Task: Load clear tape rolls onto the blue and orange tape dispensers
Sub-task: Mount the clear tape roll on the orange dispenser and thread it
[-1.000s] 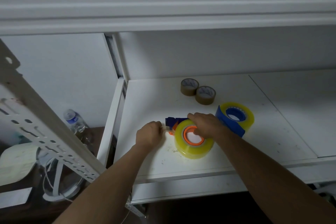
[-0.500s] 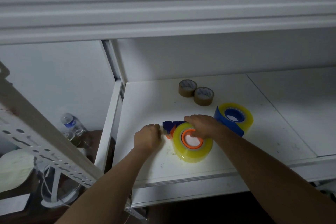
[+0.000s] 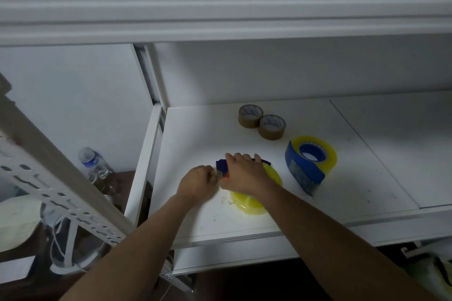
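Head view: right hand [image 3: 244, 176] lies over the near clear tape roll with yellowish tint [image 3: 254, 199], fingers [image 3: 241, 157] spread across the blue and orange plastic tape dispenser [image 3: 221, 166] that carries it, pressing it flat to the white worktop [image 3: 195, 134]. Left hand [image 3: 197, 182] sits just beside the dispenser's nose, fingers curled and pinched on what looks like the loose tape end [image 3: 217, 173]; the end is small and pale, so identification is tentative.

Second clear roll on the solid blue tape dispenser [image 3: 307, 166] stands to the right, near but apart from the hands, and looks already loaded.

Judgement: step in hand is threading the free end through the near dispenser's front. To do it well: keep the right palm steady so the roll cannot spin or lift, pull the end straight and flat toward the cutter, avoid letting it fold back and stick to itself, and mind the serrated edge.

Surroundings: two small brown tape rolls [image 3: 261, 122] sit touching each other toward the back of the worktop. Worktop shows specks and smudges near the hands. A plastic water bottle [image 3: 91, 160] stands low at left, beside a perforated white metal bracket [image 3: 56, 190]. Lighting is dim.
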